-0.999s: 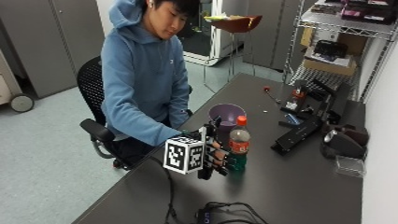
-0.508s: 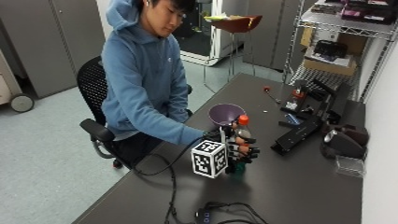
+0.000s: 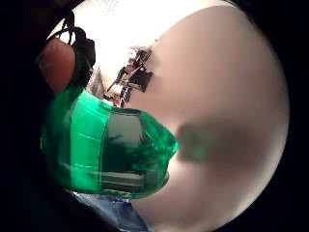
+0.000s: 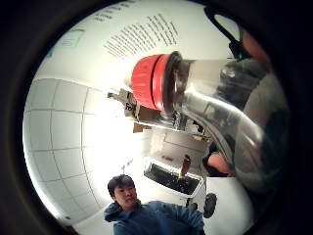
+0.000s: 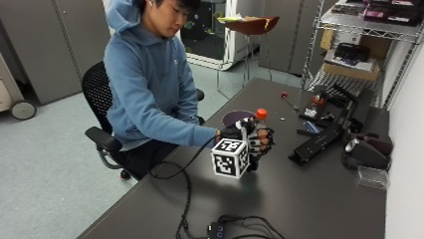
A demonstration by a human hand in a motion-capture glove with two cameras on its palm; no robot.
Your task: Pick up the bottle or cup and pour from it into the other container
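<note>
We have the green bottle (image 5: 259,130) clamped in our gloved right hand (image 5: 257,142), fingers curled round its body, red cap (image 5: 261,113) on and upright, lifted just above the bench (image 5: 318,199). The purple cup (image 5: 233,117) sits just beyond it. Pickup looks done; uncapping, tilting and pouring into the cup remain.

Person's sitting at the bench (image 5: 318,199), right arm stretched forward over it in a blue sleeve. The gloved right hand (image 5: 255,142) sits raised above the benchtop, fingers (image 5: 264,144) curled round the bottle (image 5: 260,119), which stands upright in the grip.
</note>
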